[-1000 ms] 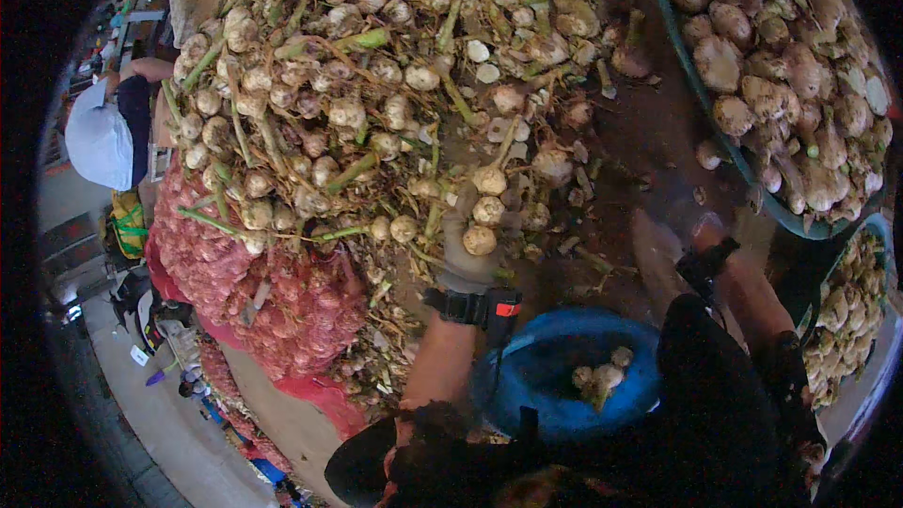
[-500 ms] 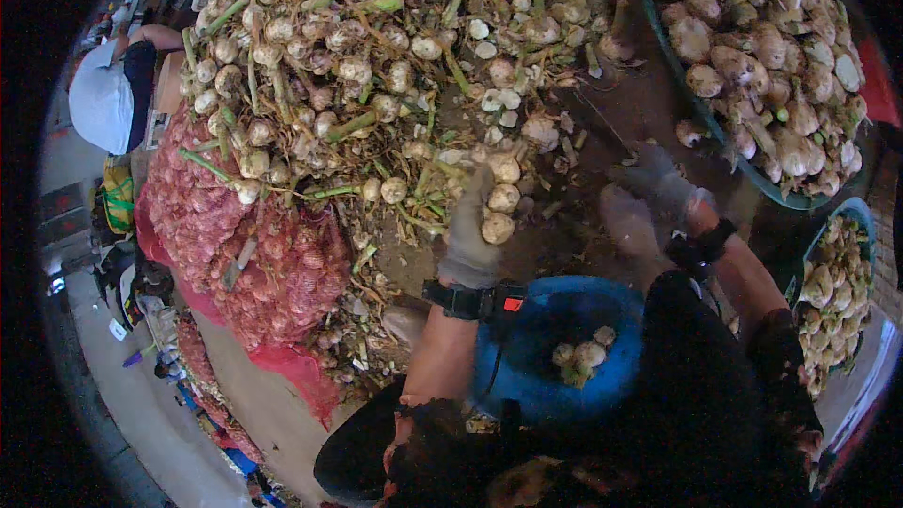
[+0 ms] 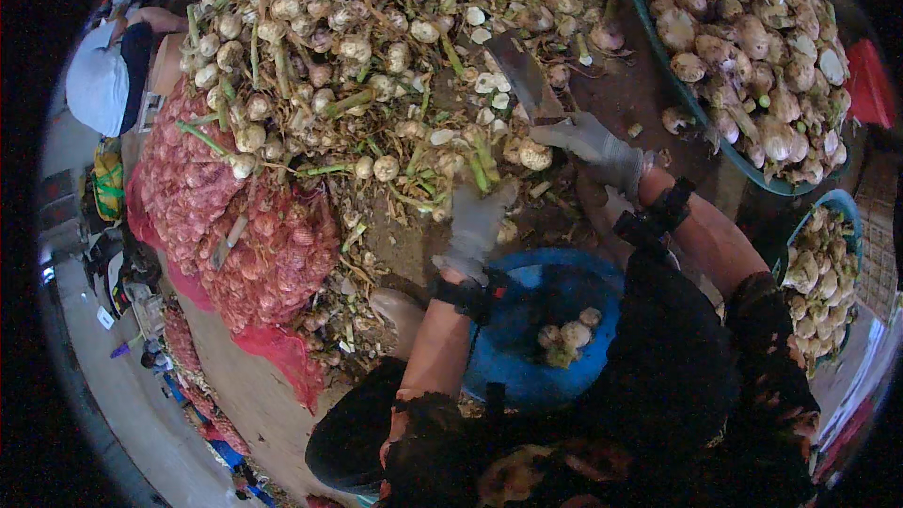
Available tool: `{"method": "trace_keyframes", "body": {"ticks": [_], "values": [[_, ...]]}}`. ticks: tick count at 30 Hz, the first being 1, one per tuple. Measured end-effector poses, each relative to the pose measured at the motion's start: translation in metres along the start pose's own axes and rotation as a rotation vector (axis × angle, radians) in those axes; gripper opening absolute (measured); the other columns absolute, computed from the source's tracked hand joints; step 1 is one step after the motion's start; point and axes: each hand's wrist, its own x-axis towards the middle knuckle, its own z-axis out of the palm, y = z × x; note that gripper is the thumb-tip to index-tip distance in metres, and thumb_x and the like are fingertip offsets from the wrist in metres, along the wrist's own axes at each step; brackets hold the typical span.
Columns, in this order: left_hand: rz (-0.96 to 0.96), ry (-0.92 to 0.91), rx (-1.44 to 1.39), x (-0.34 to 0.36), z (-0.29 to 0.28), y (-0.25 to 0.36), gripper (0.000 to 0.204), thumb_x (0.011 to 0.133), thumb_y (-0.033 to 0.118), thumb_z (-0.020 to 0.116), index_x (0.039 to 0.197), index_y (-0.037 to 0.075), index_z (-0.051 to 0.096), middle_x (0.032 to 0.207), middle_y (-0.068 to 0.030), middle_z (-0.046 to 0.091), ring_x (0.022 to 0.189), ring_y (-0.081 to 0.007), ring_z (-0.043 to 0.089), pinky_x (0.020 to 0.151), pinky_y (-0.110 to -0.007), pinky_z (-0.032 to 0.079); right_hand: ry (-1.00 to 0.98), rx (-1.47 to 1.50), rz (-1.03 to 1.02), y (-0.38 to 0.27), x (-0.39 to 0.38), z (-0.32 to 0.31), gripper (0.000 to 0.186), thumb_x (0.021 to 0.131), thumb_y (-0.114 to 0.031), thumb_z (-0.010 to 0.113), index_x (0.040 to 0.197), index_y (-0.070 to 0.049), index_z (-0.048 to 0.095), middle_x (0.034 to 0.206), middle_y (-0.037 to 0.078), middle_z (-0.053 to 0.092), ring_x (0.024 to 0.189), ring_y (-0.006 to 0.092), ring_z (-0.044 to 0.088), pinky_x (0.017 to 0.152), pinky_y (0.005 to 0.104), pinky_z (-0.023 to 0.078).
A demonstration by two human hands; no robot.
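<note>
Head camera, looking straight down at a person sorting garlic. Both hands wear grey work gloves and black wrist straps.

The left hand sits just below the picture's centre, fingers curled down into the lower edge of a big garlic pile. It appears to grip a garlic stalk that runs up towards 12 o'clock, though the glove hides exactly how the fingers close. A single garlic bulb lies just at 1 o'clock from this hand, touching the stalks.

The right hand is at 2 o'clock from the left hand, near it but apart. Its fingers are clamped around the handle of a knife, whose broad grey blade points up towards 11 o'clock over the pile's edge.

The pile of pale bulbs with green and dry stalks fills the top of the view from 10 to 12 o'clock. At 9 o'clock from the hands lie red mesh sacks packed with bulbs. At 6 o'clock, between the forearms, stands a blue bucket holding a few trimmed bulbs. At 2 o'clock a large teal basin is heaped with garlic heads, and a smaller blue basin of them sits at 4 o'clock. Another person in a white cap is at the far 10 o'clock edge.
</note>
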Motion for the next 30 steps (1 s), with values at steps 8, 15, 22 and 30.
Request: {"method": "trace_keyframes", "body": {"ticks": [8,15,22,30], "values": [[-0.130,0.097,-0.147,-0.022,0.007,0.007,0.031,0.071,0.014,0.061,0.096,-0.001,0.051,0.086,-0.0047,0.055,0.072,-0.0121,0.051,0.065,-0.026,0.043,-0.198,-0.216,0.677,-0.021,0.008,-0.011,0.043,0.064,-0.035,0.063,0.095,-0.006,0.054,0.075,0.014,0.058,0.068,0.0255,0.057,0.061,0.0333,0.043],[0.042,-0.016,-0.525,-0.022,-0.010,-0.012,0.024,0.072,0.003,0.057,0.095,-0.002,0.052,0.087,-0.0053,0.057,0.075,-0.0110,0.054,0.067,-0.022,0.044,-0.277,-0.459,0.236,-0.021,-0.022,-0.002,0.037,0.064,-0.029,0.058,0.093,-0.009,0.046,0.072,0.015,0.054,0.070,0.0338,0.052,0.060,0.0414,0.041],[0.000,0.084,-0.388,-0.047,-0.032,0.004,0.025,0.071,0.009,0.059,0.094,-0.001,0.054,0.088,-0.0061,0.057,0.075,-0.0126,0.054,0.068,-0.023,0.044,-0.279,-0.459,0.162,-0.045,-0.008,0.000,0.033,0.066,-0.026,0.057,0.092,-0.010,0.046,0.075,0.010,0.055,0.070,0.0314,0.053,0.060,0.0411,0.042],[-0.039,0.467,0.033,-0.196,-0.223,0.030,0.021,0.073,0.011,0.057,0.092,0.002,0.054,0.080,-0.0046,0.057,0.069,-0.0118,0.053,0.060,-0.025,0.043,-0.270,-0.270,0.497,-0.034,-0.017,0.027,0.030,0.066,-0.026,0.056,0.090,-0.007,0.052,0.079,0.014,0.056,0.071,0.0314,0.054,0.062,0.0389,0.042]]}}
